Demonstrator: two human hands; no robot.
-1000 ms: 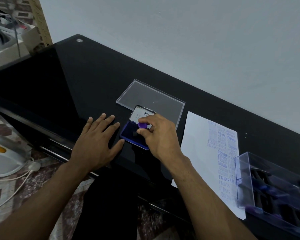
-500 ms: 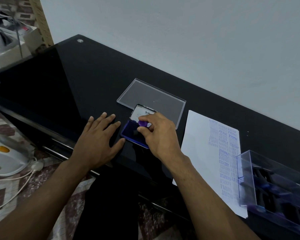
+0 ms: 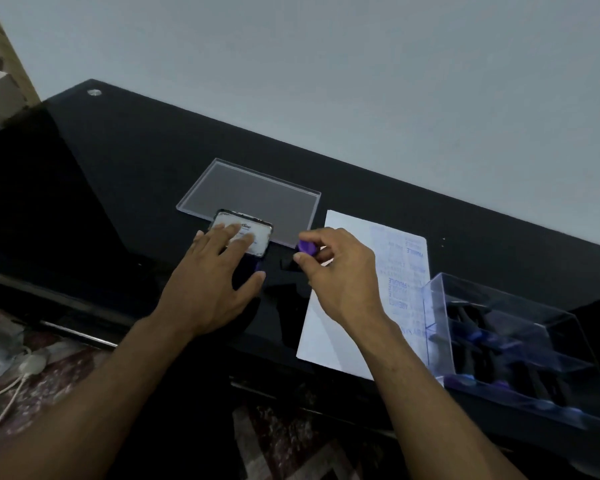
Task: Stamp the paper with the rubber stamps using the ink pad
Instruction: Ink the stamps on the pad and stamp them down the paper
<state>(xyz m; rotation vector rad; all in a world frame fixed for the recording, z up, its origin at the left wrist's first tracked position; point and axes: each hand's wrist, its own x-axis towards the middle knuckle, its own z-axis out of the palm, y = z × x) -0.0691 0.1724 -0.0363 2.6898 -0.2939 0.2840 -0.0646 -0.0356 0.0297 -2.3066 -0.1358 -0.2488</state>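
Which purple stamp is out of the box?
The purple-handled stamp pinched in the right hand, beside the paper. The other stamps lie inside the clear box.

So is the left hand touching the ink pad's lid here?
Touching. The head view shows the left hand with straight fingers lying flat on the ink pad lid, covering part of its label.

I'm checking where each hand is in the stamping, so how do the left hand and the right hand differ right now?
The left hand lies flat with straight fingers on the ink pad lid; the right hand is curled, pinching a purple rubber stamp. The left hand rests on the pad, while the right hand is beside the pad, at the paper's left edge. Both are bare, over the black table.
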